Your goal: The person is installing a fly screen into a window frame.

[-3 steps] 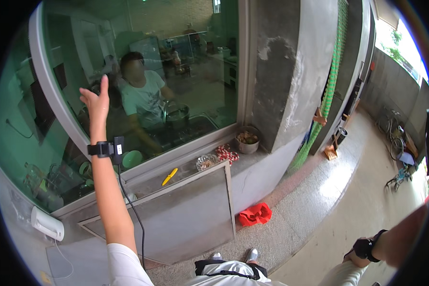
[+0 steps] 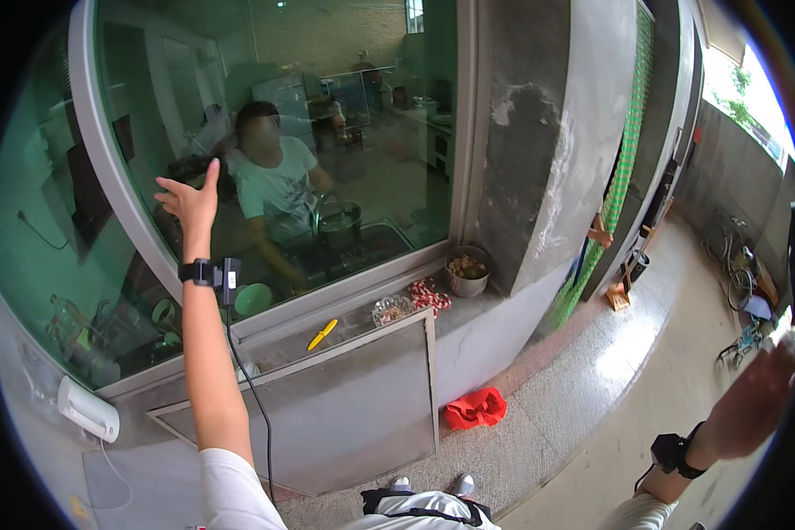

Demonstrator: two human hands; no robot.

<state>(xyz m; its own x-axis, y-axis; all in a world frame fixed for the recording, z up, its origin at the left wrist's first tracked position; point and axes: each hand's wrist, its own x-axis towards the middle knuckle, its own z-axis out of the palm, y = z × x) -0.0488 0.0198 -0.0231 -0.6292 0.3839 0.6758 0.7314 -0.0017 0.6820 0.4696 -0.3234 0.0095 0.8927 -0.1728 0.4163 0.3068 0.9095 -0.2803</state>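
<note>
My left hand (image 2: pixel 190 205) is raised in front of the green-tinted window (image 2: pixel 344 97), thumb and fingers spread, holding nothing. A black wrist strap with a small box (image 2: pixel 214 275) is on that forearm, and a black cable hangs from it. My right hand (image 2: pixel 751 406) is lifted at the far right rim above the paved floor, wearing a black wrist strap (image 2: pixel 677 453). Motion and the picture's edge smear its fingers. On the sill below the window lie a yellow-handled knife (image 2: pixel 322 335), a glass bowl (image 2: pixel 392 310), a red-and-white cloth (image 2: pixel 429 296) and a metal pot (image 2: pixel 467 271).
Behind the glass a person (image 2: pixel 278 172) stands at a sink. A framed screen panel (image 2: pixel 344 411) leans against the sill wall. A red bag (image 2: pixel 475 408) lies on the ledge floor. A white kettle (image 2: pixel 88 409) stands at left; bicycles (image 2: pixel 740 287) are at far right.
My right hand has swung up into view at the right rim. My left hand stays raised, its fingers turned slightly. The whole view has shifted a little.
</note>
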